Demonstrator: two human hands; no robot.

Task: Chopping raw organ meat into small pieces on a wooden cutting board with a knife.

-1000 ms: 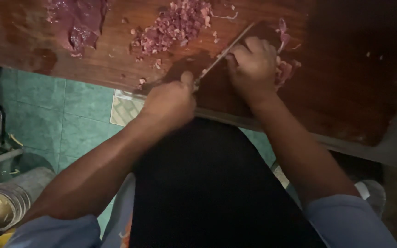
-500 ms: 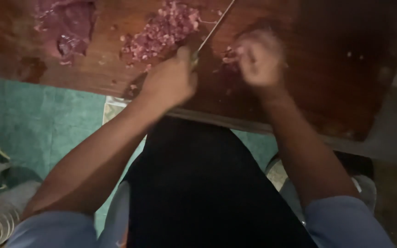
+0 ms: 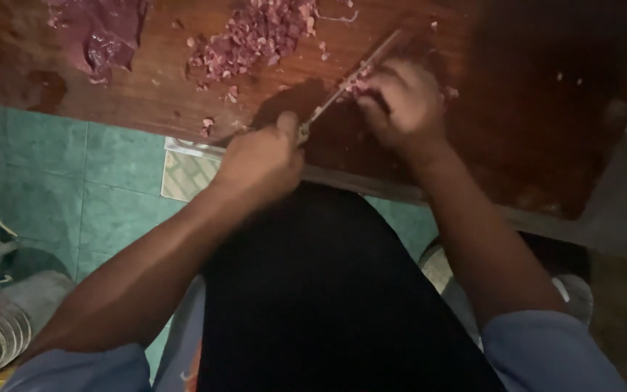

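**Inspector:** Your left hand [image 3: 259, 156] is closed round the handle of the knife [image 3: 350, 76], with the blade slanting away to the far right across the wooden tabletop [image 3: 146, 94]. Your right hand [image 3: 404, 101] is curled over a small piece of meat [image 3: 357, 86] right at the blade; I judge the fingers pinch it, though the grip itself is hidden.

**Operator:** What should I watch while cutting?

**Inspector:** Tuck your right fingertips back, knuckles toward the blade. They sit touching the cutting edge, and the light there is poor. Cut in short, controlled strokes, and keep the blade tip on the wood.

**Operator:** And the cut pieces?

**Inspector:** The pile of chopped meat [image 3: 252, 36] lies on the far side, left of the blade, well apart from your fingers. Push fresh cuts that way. The uncut slab [image 3: 99, 33] rests at the far left. Loose bits near the tabletop's near edge [image 3: 206, 127] could, in my judgement, drop to the tiled floor [image 3: 110, 189]; sweep them inward.
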